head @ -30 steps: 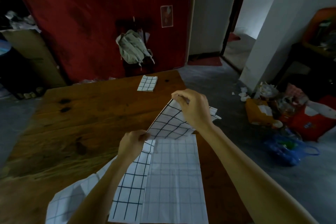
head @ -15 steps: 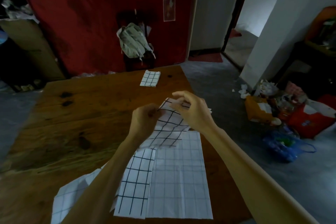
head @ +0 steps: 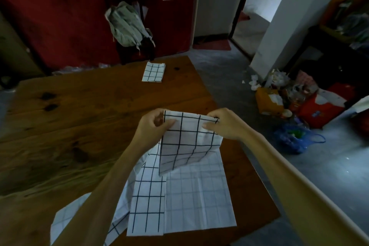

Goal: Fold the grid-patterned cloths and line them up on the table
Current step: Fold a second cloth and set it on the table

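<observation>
I hold a white cloth with a dark grid [head: 187, 142] up above the wooden table [head: 79, 118]. My left hand [head: 153, 128] pinches its top left corner and my right hand [head: 223, 124] pinches its top right corner; the cloth hangs down between them. Beneath it several more grid cloths [head: 179, 201] lie spread flat at the table's near right, partly hidden by my forearms. One folded grid cloth [head: 153, 72] rests at the far edge of the table.
The table's right edge runs close beside the spread cloths. Beyond the table, a grey backpack [head: 127, 24] hangs on a chair against a red wall. Bags and litter [head: 295, 102] are heaped on the floor to the right.
My left hand rose from the lower edge to the cloth's top left corner, and both hands moved apart, stretching the top edge so the cloth hangs open.
</observation>
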`<act>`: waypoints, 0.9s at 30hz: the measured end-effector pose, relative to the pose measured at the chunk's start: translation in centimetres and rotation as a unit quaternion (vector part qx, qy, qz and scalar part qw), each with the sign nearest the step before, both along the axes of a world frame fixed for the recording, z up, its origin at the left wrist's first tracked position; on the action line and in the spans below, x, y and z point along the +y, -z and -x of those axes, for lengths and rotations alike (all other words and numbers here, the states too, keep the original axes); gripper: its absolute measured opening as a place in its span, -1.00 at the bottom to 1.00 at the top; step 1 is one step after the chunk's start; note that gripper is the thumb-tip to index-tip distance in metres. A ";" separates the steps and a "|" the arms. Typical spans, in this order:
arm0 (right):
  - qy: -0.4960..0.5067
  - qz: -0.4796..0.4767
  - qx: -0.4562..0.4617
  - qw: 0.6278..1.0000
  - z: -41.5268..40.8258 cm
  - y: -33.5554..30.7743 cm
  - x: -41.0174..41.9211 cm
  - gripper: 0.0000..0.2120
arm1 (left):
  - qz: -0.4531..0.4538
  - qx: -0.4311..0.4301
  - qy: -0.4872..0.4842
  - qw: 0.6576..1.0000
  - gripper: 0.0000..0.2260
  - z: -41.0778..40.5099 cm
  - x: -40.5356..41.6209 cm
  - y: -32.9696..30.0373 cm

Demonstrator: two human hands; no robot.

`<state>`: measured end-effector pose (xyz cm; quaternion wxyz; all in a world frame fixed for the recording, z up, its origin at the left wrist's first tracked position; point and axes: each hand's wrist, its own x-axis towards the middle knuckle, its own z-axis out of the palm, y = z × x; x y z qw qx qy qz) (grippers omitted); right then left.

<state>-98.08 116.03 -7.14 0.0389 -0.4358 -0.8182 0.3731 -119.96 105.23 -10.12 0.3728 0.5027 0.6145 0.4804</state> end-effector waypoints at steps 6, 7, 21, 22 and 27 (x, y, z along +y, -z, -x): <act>-0.045 0.046 -0.050 0.997 1.1 2.4 5.7 -0.93 | 0.080 0.067 0.028 0.994 -0.77 0.9 4.2 3.1; -0.046 0.044 -0.055 0.996 1.4 3.3 6.8 -0.90 | 0.087 0.089 0.025 0.992 -0.82 1.0 5.1 3.9; -0.012 -0.015 -0.036 0.999 2.1 16.0 14.6 -0.90 | 0.181 0.223 -0.009 0.958 -0.92 1.7 13.6 17.1; -0.014 -0.010 -0.038 0.999 1.8 16.1 14.6 -0.90 | 0.169 0.234 -0.010 0.957 -0.94 1.6 13.6 17.4; -0.041 0.018 -0.090 0.995 0.2 16.2 13.5 -0.87 | 0.121 0.290 0.050 0.948 -0.83 1.4 12.4 18.3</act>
